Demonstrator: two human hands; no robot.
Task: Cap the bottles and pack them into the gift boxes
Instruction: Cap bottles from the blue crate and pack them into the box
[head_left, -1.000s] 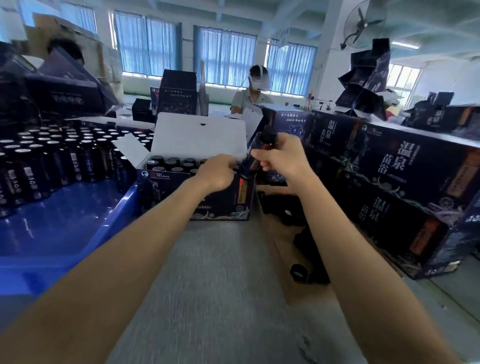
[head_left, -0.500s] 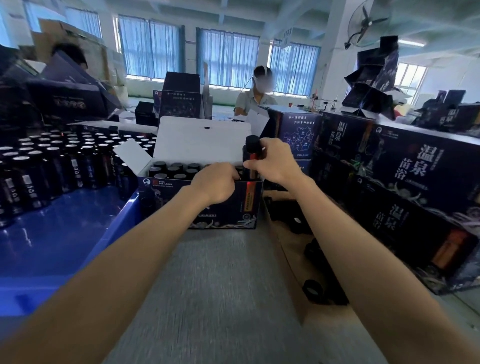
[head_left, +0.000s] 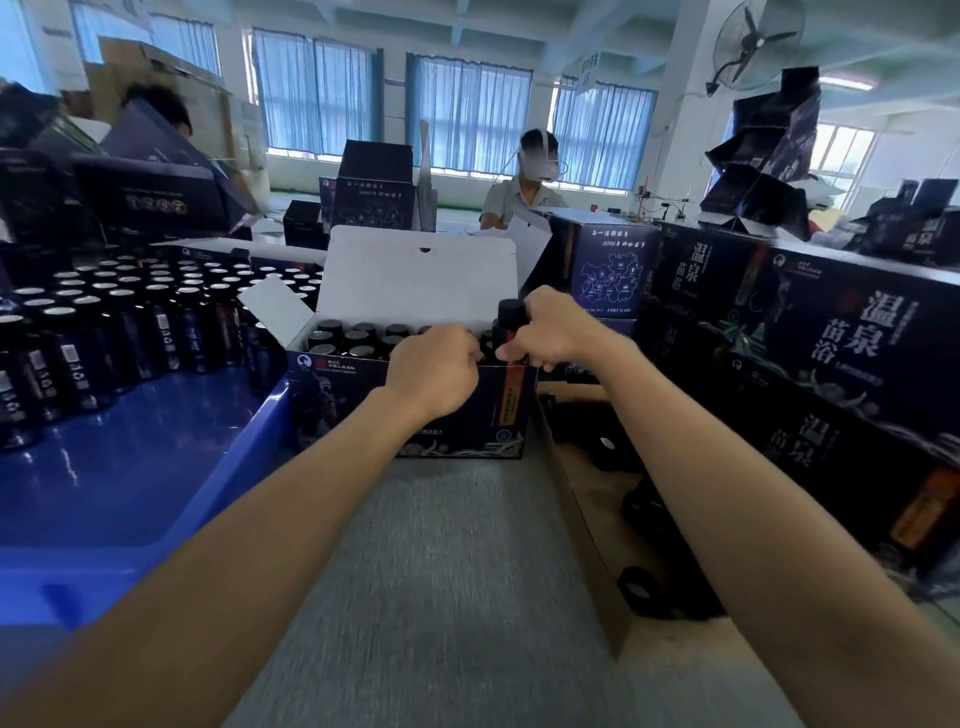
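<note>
Open gift box sits centre-far on the table, with packed bottles standing in it. The tray on its left holds standing bottles. Carton with loose caps lies near right, and stacked closed boxes stand further right. One upright bottle is at the gift box's right end, between left hand and right hand.

Dark navy with pale line art and an orange vertical stripe on the gift box, plain white inside its lid, black on the bottle cap, glossy blue on the tray, speckled grey on the table.
</note>
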